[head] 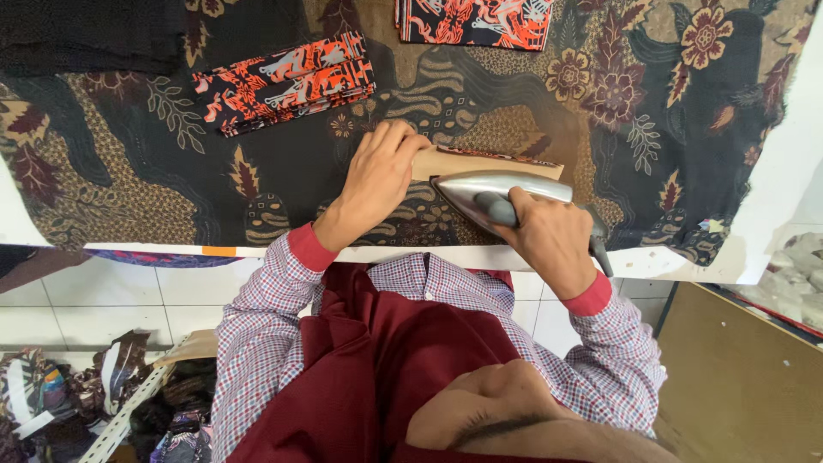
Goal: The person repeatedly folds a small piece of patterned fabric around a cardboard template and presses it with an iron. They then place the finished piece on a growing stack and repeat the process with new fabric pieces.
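Gripping shiny metal iron (497,190), right hand (553,240) closed round handle; left hand (377,176) flat, pinning tan strip (454,163).

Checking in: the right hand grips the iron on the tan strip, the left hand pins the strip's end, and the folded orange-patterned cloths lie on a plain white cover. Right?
Not quite. The head view shows the folded orange-patterned cloths lying on a dark floral batik cover, not plain white. The rest holds: right hand grips the iron on the tan strip, left hand pins its end.
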